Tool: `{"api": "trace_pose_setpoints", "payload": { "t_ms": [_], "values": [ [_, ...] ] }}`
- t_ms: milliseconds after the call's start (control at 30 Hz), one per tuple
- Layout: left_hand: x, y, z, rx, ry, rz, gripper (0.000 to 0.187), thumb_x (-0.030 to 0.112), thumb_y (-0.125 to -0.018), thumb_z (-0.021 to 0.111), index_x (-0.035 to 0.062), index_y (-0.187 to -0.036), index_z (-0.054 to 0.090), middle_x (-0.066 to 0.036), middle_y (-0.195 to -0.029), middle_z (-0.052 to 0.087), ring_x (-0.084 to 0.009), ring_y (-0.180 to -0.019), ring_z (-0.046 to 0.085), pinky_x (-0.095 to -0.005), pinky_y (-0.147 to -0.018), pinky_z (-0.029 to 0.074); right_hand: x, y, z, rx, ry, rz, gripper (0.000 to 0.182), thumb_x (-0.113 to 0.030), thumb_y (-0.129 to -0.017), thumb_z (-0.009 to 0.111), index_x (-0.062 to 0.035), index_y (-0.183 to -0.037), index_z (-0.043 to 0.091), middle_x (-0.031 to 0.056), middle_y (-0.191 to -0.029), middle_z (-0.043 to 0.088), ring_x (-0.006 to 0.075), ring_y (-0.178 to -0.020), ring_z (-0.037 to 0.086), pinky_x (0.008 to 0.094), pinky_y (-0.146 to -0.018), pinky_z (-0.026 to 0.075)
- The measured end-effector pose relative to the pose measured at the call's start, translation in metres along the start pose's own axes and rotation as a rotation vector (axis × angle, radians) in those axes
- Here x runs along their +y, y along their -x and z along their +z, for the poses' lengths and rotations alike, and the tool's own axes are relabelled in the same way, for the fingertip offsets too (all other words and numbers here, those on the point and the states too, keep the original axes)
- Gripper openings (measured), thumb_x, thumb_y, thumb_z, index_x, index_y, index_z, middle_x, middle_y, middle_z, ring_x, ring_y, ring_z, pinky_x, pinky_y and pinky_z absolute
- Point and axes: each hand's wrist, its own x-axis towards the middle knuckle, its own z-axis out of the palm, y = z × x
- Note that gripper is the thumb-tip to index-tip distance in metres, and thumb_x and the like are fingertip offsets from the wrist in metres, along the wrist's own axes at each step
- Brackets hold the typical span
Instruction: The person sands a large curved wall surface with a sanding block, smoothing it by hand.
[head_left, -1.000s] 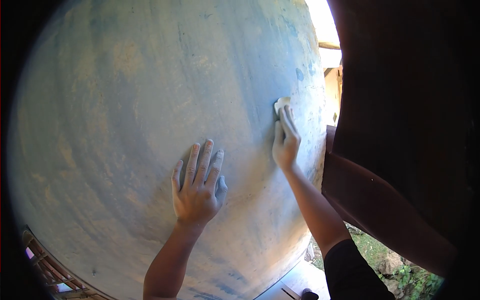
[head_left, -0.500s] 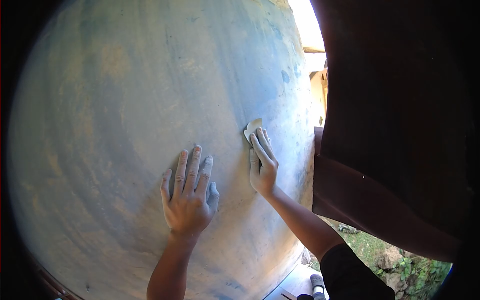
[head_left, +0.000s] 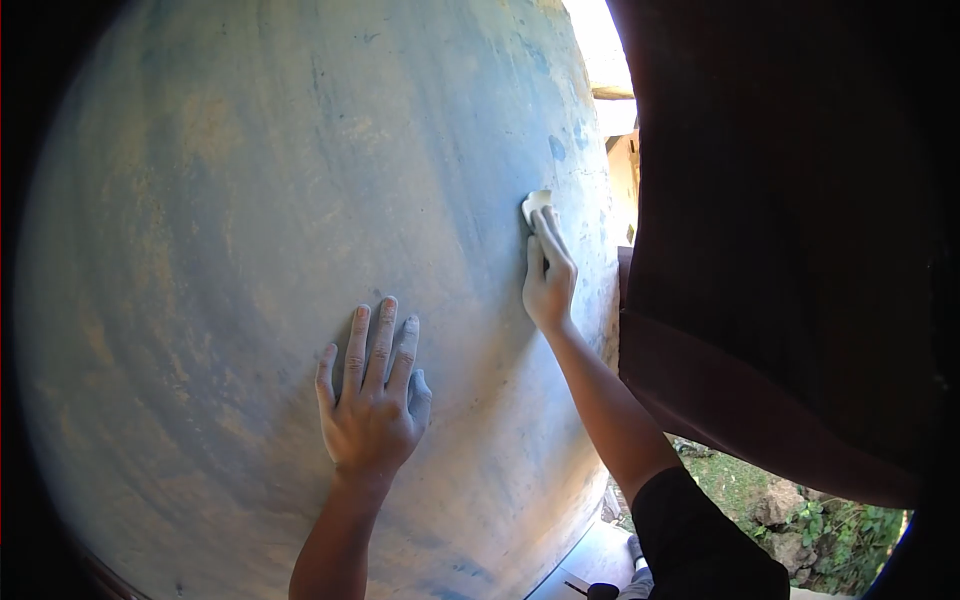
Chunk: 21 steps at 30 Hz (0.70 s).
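Note:
A large curved surface [head_left: 250, 200], blue with worn tan patches, fills most of the view. My left hand [head_left: 370, 400] lies flat against it, fingers spread a little and dusted pale, holding nothing. My right hand [head_left: 547, 275] reaches higher, its fingers pressing a small pale piece of sandpaper [head_left: 535, 202] onto the curved surface near its right edge. A black sleeve [head_left: 700, 545] covers my right upper arm.
A dark brown panel [head_left: 800, 250] stands close on the right, beside my right arm. Below it I see grass, stones and leaves [head_left: 800, 520]. Bright daylight shows in the gap [head_left: 605, 60] at the top.
My right hand slid the sandpaper down and left across the surface, then back up and right. My left hand stayed flat on the surface.

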Motion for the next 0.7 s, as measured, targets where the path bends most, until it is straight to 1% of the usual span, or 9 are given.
{"api": "trace_pose_setpoints", "payload": {
  "t_ms": [67, 200, 300, 333, 467, 500, 533, 600, 700],
  "values": [
    [0.002, -0.001, -0.001, 0.000, -0.019, 0.001, 0.056, 0.029, -0.089, 0.068, 0.0242, -0.145, 0.064, 0.000, -0.165, 0.050, -0.0226, -0.155, 0.042, -0.0507, -0.124, 0.028, 0.001, -0.005, 0.008, 0.030, 0.025, 0.054, 0.037, -0.005, -0.105, 0.061, -0.0011, -0.141, 0.066, 0.0243, -0.152, 0.056, 0.0409, -0.147, 0.049, 0.0440, -0.123, 0.041],
    [0.004, -0.004, 0.000, -0.014, 0.007, -0.017, 0.055, 0.027, -0.089, 0.068, 0.0232, -0.145, 0.064, 0.000, -0.165, 0.050, -0.0235, -0.156, 0.041, -0.0517, -0.125, 0.028, -0.027, 0.039, 0.015, -0.094, -0.049, -0.194, 0.037, -0.006, -0.103, 0.066, -0.0037, -0.140, 0.068, 0.0232, -0.152, 0.058, 0.0430, -0.145, 0.050, 0.0499, -0.121, 0.043],
    [0.008, -0.004, -0.005, -0.030, -0.017, -0.025, 0.053, 0.027, -0.090, 0.067, 0.0248, -0.143, 0.065, 0.002, -0.165, 0.051, -0.0216, -0.155, 0.042, -0.0495, -0.124, 0.028, -0.038, 0.062, -0.009, -0.209, -0.116, -0.250, 0.035, -0.005, -0.102, 0.066, -0.0049, -0.137, 0.071, 0.0225, -0.149, 0.061, 0.0422, -0.144, 0.052, 0.0513, -0.121, 0.044],
    [0.009, -0.006, -0.005, -0.031, -0.046, -0.030, 0.051, 0.028, -0.091, 0.067, 0.0269, -0.142, 0.066, 0.004, -0.164, 0.051, -0.0193, -0.154, 0.043, -0.0473, -0.123, 0.029, -0.034, 0.064, -0.013, -0.207, -0.116, -0.251, 0.035, -0.005, -0.102, 0.066, -0.0049, -0.137, 0.071, 0.0225, -0.149, 0.061, 0.0422, -0.144, 0.052, 0.0513, -0.121, 0.044],
    [0.006, -0.007, 0.000, -0.023, -0.047, -0.028, 0.051, 0.028, -0.090, 0.068, 0.0269, -0.142, 0.067, 0.004, -0.164, 0.051, -0.0191, -0.154, 0.044, -0.0472, -0.123, 0.030, 0.011, 0.059, -0.011, -0.203, -0.139, -0.253, 0.031, -0.006, -0.103, 0.065, -0.0036, -0.133, 0.072, 0.0210, -0.148, 0.062, 0.0410, -0.143, 0.054, 0.0509, -0.122, 0.042],
    [0.006, -0.006, 0.001, -0.016, -0.037, -0.013, 0.053, 0.027, -0.090, 0.068, 0.0245, -0.143, 0.065, 0.001, -0.164, 0.051, -0.0219, -0.155, 0.042, -0.0493, -0.123, 0.029, 0.025, 0.054, -0.010, -0.184, -0.162, -0.247, 0.031, -0.007, -0.104, 0.064, -0.0025, -0.134, 0.071, 0.0211, -0.148, 0.062, 0.0411, -0.143, 0.053, 0.0513, -0.123, 0.042],
    [0.005, -0.004, 0.003, -0.010, -0.025, 0.002, 0.056, 0.026, -0.090, 0.068, 0.0221, -0.145, 0.064, -0.002, -0.165, 0.050, -0.0246, -0.156, 0.040, -0.0514, -0.124, 0.028, 0.017, 0.043, -0.019, -0.164, -0.101, -0.140, 0.032, -0.006, -0.105, 0.062, 0.0001, -0.134, 0.070, 0.0222, -0.148, 0.061, 0.0410, -0.144, 0.051, 0.0504, -0.124, 0.040],
    [0.003, -0.003, 0.006, -0.010, -0.026, 0.016, 0.055, 0.026, -0.090, 0.068, 0.0222, -0.145, 0.064, -0.002, -0.165, 0.050, -0.0247, -0.156, 0.041, -0.0513, -0.124, 0.028, 0.029, 0.027, -0.027, -0.062, 0.007, -0.029, 0.033, -0.003, -0.105, 0.060, 0.0029, -0.137, 0.067, 0.0251, -0.147, 0.060, 0.0412, -0.144, 0.051, 0.0463, -0.123, 0.041],
    [0.003, -0.003, 0.005, 0.000, -0.034, 0.021, 0.055, 0.026, -0.090, 0.068, 0.0222, -0.145, 0.064, -0.002, -0.165, 0.050, -0.0248, -0.155, 0.041, -0.0513, -0.123, 0.029, 0.030, 0.022, -0.024, -0.004, 0.040, 0.039, 0.034, -0.001, -0.104, 0.060, 0.0050, -0.138, 0.066, 0.0265, -0.147, 0.060, 0.0425, -0.144, 0.051, 0.0468, -0.122, 0.042]
  ]
}}
